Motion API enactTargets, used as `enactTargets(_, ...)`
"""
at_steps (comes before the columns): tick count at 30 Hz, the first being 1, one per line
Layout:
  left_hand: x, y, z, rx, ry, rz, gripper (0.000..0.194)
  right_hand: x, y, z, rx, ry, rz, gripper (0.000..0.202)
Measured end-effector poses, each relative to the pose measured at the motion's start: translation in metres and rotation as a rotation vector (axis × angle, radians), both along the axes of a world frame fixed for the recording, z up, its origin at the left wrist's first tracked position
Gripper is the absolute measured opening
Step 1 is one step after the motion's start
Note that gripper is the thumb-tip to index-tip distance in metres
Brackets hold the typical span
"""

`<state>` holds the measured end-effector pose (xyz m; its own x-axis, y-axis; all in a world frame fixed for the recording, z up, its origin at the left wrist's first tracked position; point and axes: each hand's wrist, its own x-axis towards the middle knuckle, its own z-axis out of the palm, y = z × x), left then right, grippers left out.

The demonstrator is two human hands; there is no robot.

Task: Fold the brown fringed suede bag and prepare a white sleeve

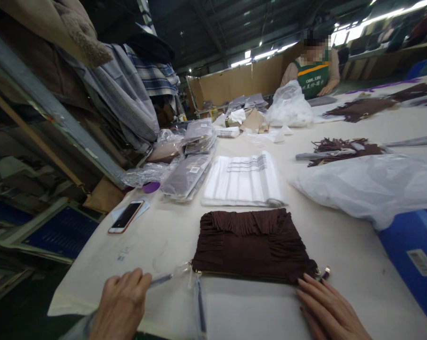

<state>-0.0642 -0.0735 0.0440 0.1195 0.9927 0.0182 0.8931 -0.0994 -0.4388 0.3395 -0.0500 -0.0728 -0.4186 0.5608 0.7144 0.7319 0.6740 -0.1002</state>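
Note:
A dark brown fringed bag [249, 250] lies flat on the table in front of me, with gold-coloured metal rings at its lower corners. My left hand [123, 302] is closed on a thin dark strap [161, 280], partly wrapped in clear plastic, that runs to the bag's left ring. Another plastic-wrapped strap piece [201, 304] hangs down from that same corner. The fingers of my right hand [328, 307] are stretched out and touch the bag's lower right corner. Below the bag's near edge lies a white sheet [251, 309].
Behind the bag is a stack of white plastic bags [240, 182]. To its left sit packed grey pouches [187, 177] and a phone [126, 216]. A blue box [412, 259] and white plastic [372, 184] are at right. A co-worker [314, 71] is across the table.

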Motion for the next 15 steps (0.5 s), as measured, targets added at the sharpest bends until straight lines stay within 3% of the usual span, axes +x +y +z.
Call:
enactTargets(4, 0.028, 0.028, 0.033, 0.337, 0.165, -0.315, 0.030, 0.001, 0.002, -0.007, 0.040, -0.011, 0.012, 0.030)
enactTargets(7, 0.059, 0.052, 0.034, 0.473, 0.109, -0.630, 0.025, 0.001, 0.002, -0.016, 0.095, 0.023, 0.013, 0.028)
enactTargets(9, 0.081, 0.067, 0.023, 0.516, 0.039, -0.814, 0.028, -0.001, 0.001, -0.020, 0.043, 0.051, -0.007, 0.028)
enactTargets(12, 0.106, 0.083, -0.005, 0.471, -0.145, -1.011, 0.048, -0.003, 0.000, -0.022, 0.026, 0.077, -0.022, 0.027)
enactTargets(15, 0.111, 0.090, -0.035, 0.325, -0.328, -0.901, 0.055, -0.002, 0.000, -0.019, 0.110, 0.043, -0.011, 0.025)
